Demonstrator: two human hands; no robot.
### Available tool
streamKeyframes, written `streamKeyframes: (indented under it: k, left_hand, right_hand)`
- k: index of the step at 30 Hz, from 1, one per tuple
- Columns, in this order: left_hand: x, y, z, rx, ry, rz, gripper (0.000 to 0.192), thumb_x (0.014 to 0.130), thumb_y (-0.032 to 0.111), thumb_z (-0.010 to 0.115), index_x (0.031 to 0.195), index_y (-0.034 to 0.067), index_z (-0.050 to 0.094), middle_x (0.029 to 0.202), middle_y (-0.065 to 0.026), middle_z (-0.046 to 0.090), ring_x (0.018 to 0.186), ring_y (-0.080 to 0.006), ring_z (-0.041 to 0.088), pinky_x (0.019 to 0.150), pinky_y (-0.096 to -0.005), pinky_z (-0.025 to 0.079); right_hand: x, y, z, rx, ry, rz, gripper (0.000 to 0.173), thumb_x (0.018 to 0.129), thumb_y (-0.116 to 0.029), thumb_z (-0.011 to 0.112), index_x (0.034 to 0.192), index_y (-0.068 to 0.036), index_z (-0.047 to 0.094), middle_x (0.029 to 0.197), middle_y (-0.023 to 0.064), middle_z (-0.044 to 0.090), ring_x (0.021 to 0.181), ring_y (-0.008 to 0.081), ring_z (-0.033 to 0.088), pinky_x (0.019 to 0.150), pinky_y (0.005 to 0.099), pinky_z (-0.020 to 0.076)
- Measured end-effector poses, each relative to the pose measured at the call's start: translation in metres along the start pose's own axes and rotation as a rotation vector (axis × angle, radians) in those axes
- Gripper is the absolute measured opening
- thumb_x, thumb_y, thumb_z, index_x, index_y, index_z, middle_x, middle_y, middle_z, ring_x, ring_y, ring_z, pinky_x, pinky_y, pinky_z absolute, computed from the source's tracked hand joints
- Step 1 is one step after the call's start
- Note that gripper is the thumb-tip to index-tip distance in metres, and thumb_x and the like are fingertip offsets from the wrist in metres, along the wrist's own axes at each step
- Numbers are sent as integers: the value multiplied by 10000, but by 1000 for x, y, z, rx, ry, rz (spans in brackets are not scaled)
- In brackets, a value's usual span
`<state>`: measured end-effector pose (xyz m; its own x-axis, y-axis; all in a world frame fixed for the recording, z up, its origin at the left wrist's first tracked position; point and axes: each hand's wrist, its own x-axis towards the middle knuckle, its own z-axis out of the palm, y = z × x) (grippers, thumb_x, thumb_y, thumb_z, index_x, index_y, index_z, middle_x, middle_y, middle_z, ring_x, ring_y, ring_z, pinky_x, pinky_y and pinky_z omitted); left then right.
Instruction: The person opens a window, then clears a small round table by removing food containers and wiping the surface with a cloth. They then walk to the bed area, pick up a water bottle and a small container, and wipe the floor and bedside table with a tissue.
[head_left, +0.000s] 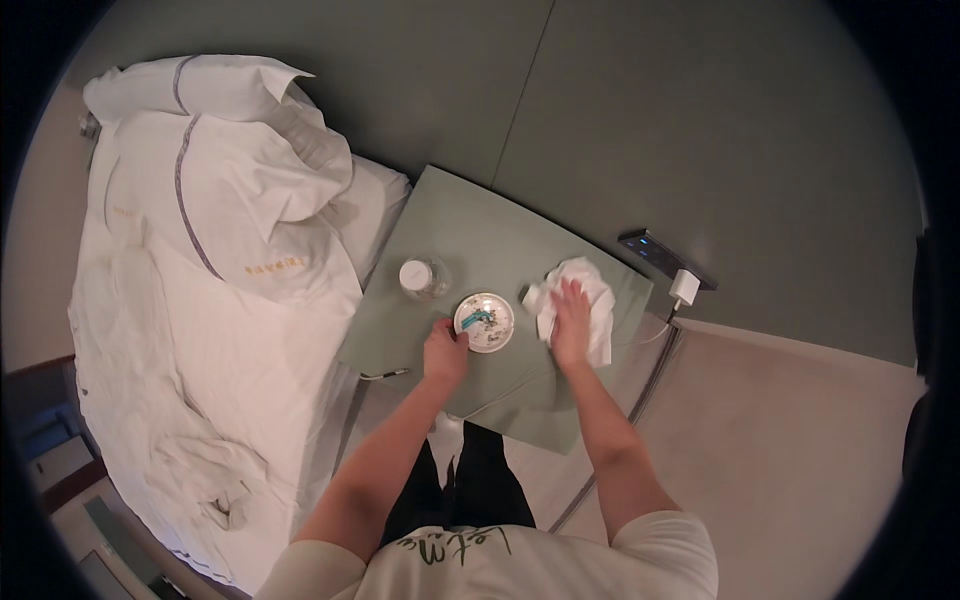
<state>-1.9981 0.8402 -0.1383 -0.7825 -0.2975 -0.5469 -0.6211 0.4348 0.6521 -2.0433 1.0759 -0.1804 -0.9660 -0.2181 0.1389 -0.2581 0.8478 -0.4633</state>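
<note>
On the green-grey bedside table (450, 202) stands a round white dish (459, 341) with ash-like bits and a small blue-green object in it. My left hand (446, 351) has its fingers at the dish's left rim; whether they grip it cannot be told. My right hand (571, 322) presses on a crumpled white cloth or tissue (596, 300), to the right of the dish. A small white object (529, 297) touches the cloth's left side. Behind the dish, to the left, is a clear container with a white lid (415, 276).
A bed with white bedding (285, 352) and pillows (247, 187) lies at the left. A white charger (684, 287) is plugged into the dark wall socket strip (656, 255) at the right. A cable end (386, 374) and a thin white cable (499, 396) lie on the table's near part.
</note>
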Motion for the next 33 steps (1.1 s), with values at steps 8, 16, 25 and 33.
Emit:
streamKeyframes:
  k: [8, 16, 25, 33]
  left_hand:
    - [-15, -20, -19, -13, -139, -94, 296, 720, 81, 593, 985, -38, 534, 874, -211, 625, 812, -320, 631, 723, -390, 506]
    - [-159, -84, -92, -642, -151, -321, 311, 800, 23, 532, 1097, -14, 451, 935, -102, 599, 789, -167, 610, 653, -277, 532]
    - [-292, -140, -115, -858, 217, -505, 316, 795, 60, 542, 1092, 9, 448, 973, -85, 587, 821, -153, 593, 692, -280, 523]
    - [-341, -179, -76, -1101, 412, -417, 390, 783, 64, 550, 1153, 11, 441, 1029, -90, 587, 882, -162, 599, 718, -290, 522]
  right_hand:
    - [9, 5, -13, -42, -35, -65, 362, 792, -45, 484, 1134, -132, 561, 1351, 125, 416, 1296, 339, 318, 1061, 503, 234]
    - [-23, -71, 29, 280, -296, -596, 311, 692, -1, 517, 938, -132, 654, 1206, 80, 547, 1188, 318, 448, 1037, 446, 308]
    - [-38, -31, 1, 421, -301, 337, 122, 775, -30, 496, 855, 11, 578, 779, 145, 598, 739, 252, 588, 673, 319, 458]
    - [-22, -95, -21, 479, -258, 348, 84, 786, -70, 494, 807, 4, 530, 720, 64, 535, 672, 152, 494, 604, 307, 423]
